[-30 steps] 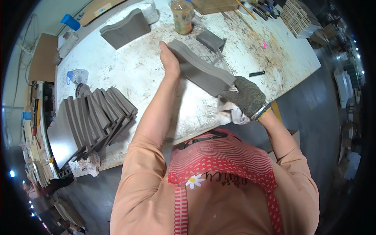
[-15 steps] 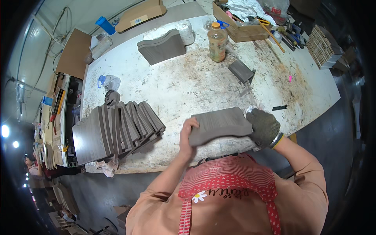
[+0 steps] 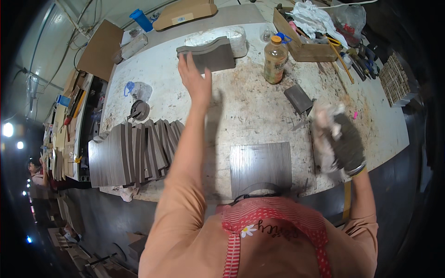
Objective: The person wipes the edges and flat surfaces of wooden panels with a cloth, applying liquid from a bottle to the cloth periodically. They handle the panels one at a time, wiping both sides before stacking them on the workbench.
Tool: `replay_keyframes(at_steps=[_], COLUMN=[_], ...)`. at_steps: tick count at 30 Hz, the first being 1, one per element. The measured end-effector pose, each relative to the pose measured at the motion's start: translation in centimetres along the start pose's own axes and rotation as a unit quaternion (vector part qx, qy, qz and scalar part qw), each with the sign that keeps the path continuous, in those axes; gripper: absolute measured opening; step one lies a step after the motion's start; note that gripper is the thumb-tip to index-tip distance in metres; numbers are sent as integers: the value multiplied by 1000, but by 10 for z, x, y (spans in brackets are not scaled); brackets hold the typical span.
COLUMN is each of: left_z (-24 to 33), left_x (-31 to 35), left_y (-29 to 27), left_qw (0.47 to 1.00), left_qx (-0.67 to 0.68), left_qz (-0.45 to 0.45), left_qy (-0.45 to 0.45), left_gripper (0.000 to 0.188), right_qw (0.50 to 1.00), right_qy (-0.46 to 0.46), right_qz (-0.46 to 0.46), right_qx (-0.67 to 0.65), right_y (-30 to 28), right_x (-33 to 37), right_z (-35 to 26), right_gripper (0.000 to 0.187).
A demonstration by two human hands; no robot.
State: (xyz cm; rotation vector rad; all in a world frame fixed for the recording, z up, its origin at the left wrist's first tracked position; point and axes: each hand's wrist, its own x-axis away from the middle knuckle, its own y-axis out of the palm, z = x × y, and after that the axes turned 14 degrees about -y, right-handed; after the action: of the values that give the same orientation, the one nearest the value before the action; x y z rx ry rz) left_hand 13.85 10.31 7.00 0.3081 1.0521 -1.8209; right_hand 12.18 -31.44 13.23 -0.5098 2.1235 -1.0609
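Note:
My bare left hand (image 3: 196,83) is stretched far forward, fingers apart, at the front of a grey stack of wavy-edged panels (image 3: 218,56) near the back of the table. Whether the fingertips touch it I cannot tell. On my right hand (image 3: 348,141) is a dark work glove. It grips a crumpled whitish rag (image 3: 324,134) over the right part of the table, both blurred. Flat in front of my apron lies a single grey wood-grain panel (image 3: 260,164), its near edge partly hidden. To the left, several similar panels (image 3: 111,157) lean in a fanned row.
An orange-capped bottle (image 3: 276,60) and a small dark grey block (image 3: 298,98) stand beyond the flat panel. A tape roll (image 3: 139,110) sits behind the row. At the back are a wooden tray (image 3: 310,54) of tools and a wrapped white bundle (image 3: 235,39).
The panel held between both hands now lies flat on the table. My left hand has moved away forward to the standing stack; the gloved right hand has shifted rightward with the rag.

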Motion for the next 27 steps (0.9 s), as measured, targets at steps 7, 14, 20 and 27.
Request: replay_keyframes(at_steps=[7, 14, 20, 27], left_z=[-63, -62, -65, 25], left_x=[-70, -55, -27, 74], left_y=[26, 21, 6, -31], left_qw=[959, 977, 982, 968], left_qx=[-182, -149, -71, 99], left_qz=[-195, -94, -130, -107], left_qy=[-97, -122, -113, -204], left_gripper=[77, 62, 41, 39], right_qw=[988, 987, 984, 989], right_qy=[-138, -107, -144, -114], right_qz=[-59, -117, -74, -54], right_qx=[24, -41, -73, -81], right_y=[42, 58, 69, 58], right_x=[35, 21, 20, 21], right_z=[7, 7, 1, -2], right_gripper=[35, 35, 30, 31])
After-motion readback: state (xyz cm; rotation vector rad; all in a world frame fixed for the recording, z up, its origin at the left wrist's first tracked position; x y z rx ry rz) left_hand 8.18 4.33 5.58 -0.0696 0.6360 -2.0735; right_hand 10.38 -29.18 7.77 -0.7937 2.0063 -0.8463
